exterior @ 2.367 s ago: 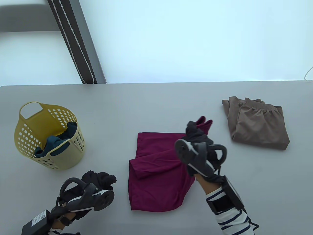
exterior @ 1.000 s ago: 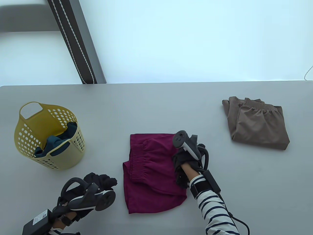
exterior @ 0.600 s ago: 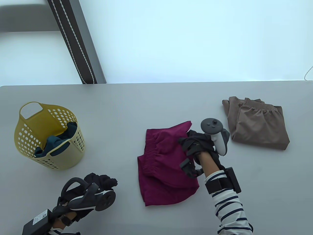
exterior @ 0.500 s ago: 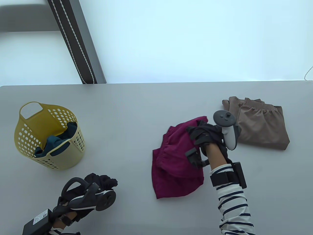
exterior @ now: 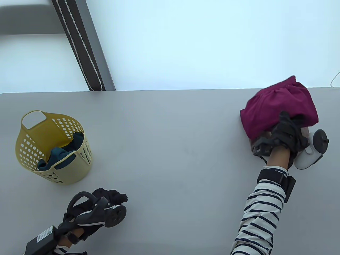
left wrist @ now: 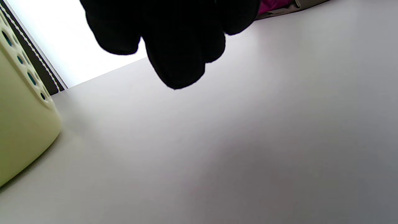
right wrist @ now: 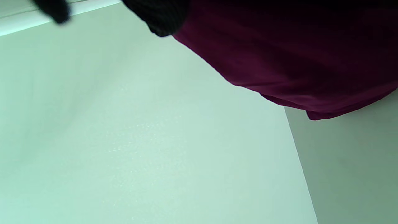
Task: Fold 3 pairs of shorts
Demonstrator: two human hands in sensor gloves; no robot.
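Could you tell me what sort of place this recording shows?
Probably a laundry-folding station set up for recording: a plain grey table, a yellow perforated basket holding dark clothing, and folded maroon shorts held by the gloved right hand.

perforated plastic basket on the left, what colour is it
Yellow basket, clearest in the table view.

A yellow perforated basket (exterior: 53,148) stands on the grey table (exterior: 164,138), seemingly upright.

Open mid-table (exterior: 170,148); basket (exterior: 53,148) far left
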